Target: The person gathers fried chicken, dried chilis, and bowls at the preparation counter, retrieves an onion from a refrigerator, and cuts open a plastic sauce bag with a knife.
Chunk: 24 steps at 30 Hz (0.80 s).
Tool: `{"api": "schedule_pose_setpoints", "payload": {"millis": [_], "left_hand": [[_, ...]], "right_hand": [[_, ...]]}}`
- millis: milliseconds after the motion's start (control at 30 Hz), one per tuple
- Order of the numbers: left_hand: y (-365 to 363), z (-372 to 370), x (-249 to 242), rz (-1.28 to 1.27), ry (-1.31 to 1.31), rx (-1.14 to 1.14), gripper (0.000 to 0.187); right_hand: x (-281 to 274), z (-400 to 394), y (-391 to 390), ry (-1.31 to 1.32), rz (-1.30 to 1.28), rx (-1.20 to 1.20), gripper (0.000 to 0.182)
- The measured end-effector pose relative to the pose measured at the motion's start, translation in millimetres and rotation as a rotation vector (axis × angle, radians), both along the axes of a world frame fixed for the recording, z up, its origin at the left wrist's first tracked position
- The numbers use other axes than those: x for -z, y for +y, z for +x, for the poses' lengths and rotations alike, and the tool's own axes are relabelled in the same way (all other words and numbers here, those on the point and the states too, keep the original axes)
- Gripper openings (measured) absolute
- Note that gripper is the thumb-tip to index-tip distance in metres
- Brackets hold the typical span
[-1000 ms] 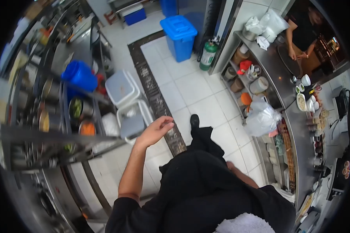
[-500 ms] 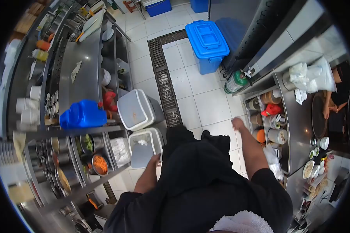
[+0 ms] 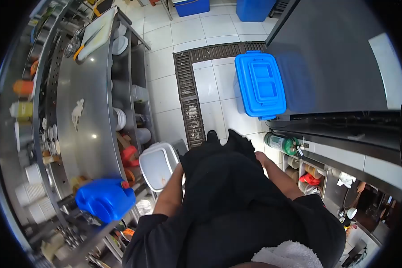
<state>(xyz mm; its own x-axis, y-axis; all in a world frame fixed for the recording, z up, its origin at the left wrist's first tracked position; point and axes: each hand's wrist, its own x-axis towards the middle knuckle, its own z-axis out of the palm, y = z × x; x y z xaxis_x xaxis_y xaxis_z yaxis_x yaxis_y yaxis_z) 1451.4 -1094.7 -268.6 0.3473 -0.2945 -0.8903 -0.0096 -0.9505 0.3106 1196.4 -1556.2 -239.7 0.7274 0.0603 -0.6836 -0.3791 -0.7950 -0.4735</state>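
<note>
My left hand [image 3: 179,169] hangs by the edge of my black apron [image 3: 228,178], beside the pale lidded bin [image 3: 155,166] on the left. Its fingers are hidden against the dark cloth. On the other side, my right hand [image 3: 261,158] hangs low above the white floor tiles, nearest to my dark trousers and shoe. I see mostly its back, and its fingers are too small and turned away to make out. No object shows in either hand. Ahead and to the right stands a blue lidded bin [image 3: 261,85].
A steel counter [image 3: 87,85] runs along the left, with a blue jerrycan [image 3: 105,199] at its near end. A floor drain [image 3: 190,102] crosses the tiles ahead. On the right are a tall grey cabinet [image 3: 330,67] and a green gas cylinder [image 3: 282,144].
I have moved forward and my view has turned right. The blue bin and cabinet are nearer, and the right-hand shelves have slid back. My right hand has swung in toward my body.
</note>
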Motion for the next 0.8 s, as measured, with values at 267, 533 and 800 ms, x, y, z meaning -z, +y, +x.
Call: {"api": "schedule_pose_setpoints", "payload": {"millis": [267, 533, 800], "left_hand": [[-149.7, 331.7, -79.4, -0.247, -0.240, -0.737, 0.042], [-312.3, 490.7, -86.6, -0.099, -0.017, -0.564, 0.045], [-482.4, 603.6, -106.3, -0.360, -0.233, -0.213, 0.038]], "right_hand": [[-27.8, 203.3, -90.9, 0.345, 0.302, 1.154, 0.025], [10.8, 459.4, -243.8, 0.539, 0.667, 1.073, 0.033], [-11.1, 722.8, -376.4, -0.300, -0.006, 0.508, 0.031]]}}
